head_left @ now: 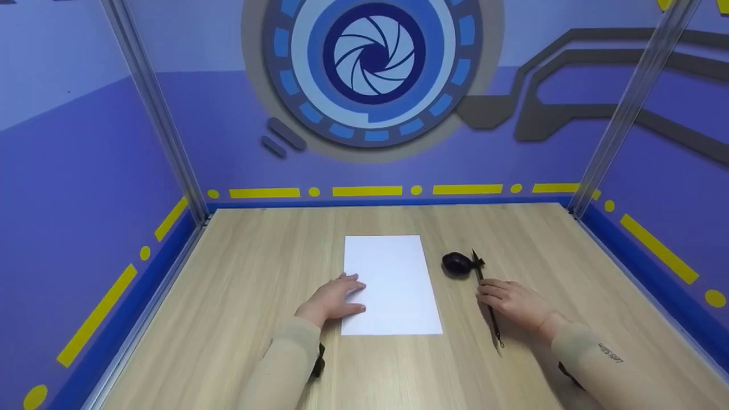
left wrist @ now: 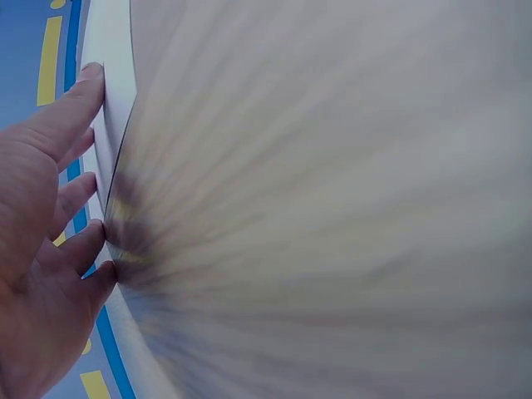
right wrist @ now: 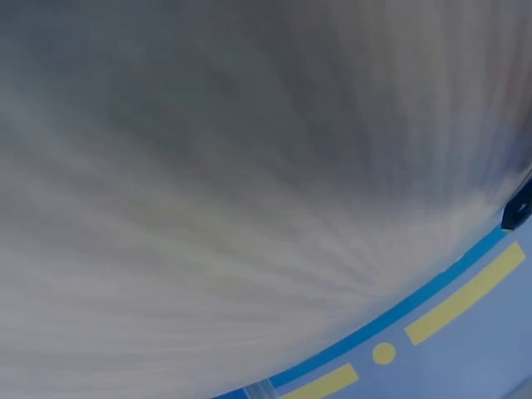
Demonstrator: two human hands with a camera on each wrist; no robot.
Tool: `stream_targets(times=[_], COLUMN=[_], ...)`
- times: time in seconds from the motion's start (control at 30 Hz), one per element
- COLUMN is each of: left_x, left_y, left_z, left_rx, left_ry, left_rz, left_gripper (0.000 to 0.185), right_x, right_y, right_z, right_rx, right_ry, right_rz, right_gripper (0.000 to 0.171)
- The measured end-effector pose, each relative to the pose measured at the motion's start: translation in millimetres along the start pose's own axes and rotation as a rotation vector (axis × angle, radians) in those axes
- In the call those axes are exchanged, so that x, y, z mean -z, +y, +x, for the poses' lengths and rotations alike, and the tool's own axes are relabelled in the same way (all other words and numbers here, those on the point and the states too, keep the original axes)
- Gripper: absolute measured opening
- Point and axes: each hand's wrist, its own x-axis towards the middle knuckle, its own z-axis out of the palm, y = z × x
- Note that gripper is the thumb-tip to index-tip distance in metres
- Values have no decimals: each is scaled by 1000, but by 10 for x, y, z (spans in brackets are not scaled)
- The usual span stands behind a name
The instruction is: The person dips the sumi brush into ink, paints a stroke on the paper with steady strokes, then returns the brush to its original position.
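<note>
A white sheet of paper (head_left: pixel 393 285) lies flat in the middle of the wooden table (head_left: pixel 256 267). My left hand (head_left: pixel 333 299) rests on the sheet's left edge with straight fingers. In the left wrist view the fingers (left wrist: pixel 71 116) touch the paper's edge (left wrist: pixel 114 91). To the right of the sheet a thin black brush (head_left: pixel 478 270) lies on the table, its tip beside a small black ink dish (head_left: pixel 457 263). My right hand (head_left: pixel 512 302) lies over the middle of the brush with relaxed fingers; the handle passes under the palm. A dark tip (right wrist: pixel 519 208) shows at the right wrist view's edge.
Blue-violet walls with yellow dashes enclose the table on three sides, with metal posts (head_left: pixel 156 114) at the back corners. Bare wood spreads left of the paper and along the front edge. Both wrist views are strongly blurred.
</note>
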Motion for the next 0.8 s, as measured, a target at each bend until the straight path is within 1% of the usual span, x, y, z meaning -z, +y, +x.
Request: stream_targets(times=[0.1,0.17,0.3,0.37,0.43,0.5,0.57,0.63,0.7,0.77,0.8], left_x=[3,4,-2,-7,-11,-11,-11,-9,-10,-8,-7], left_y=[-2,-4,-5,-6,-6,-5,-5,-7,-11,-13,-13], left_z=[-1,-1,-3,1,4,5,4,3,0,4,7], left_rx=[-1,-2,-7,-3,2,8,12,11,7,2,1], left_ry=[0,-2,-2,-2,-2,-3,-4,-5,-8,-8,-8], left_rz=[-2,-4,-7,-10,-14,-14,-18,-19,-17,-14,-14], left_gripper=[55,55,55,55,55,55,55,55,55,55,55], right_x=[12,16,25,27,44,79,137,206,267,303,319], right_y=[12,32,93,132,167,197,217,222,221,225,225], right_z=[18,46,138,188,242,298,360,418,464,498,513], right_rx=[-13,-13,12,7,-21,-74,-147,-233,-327,-442,-507], right_ry=[25,65,215,294,352,399,438,466,482,494,500], right_rz=[-8,-1,27,26,35,51,84,124,173,226,259], right_gripper=[41,40,32,25,32,42,42,38,27,15,13])
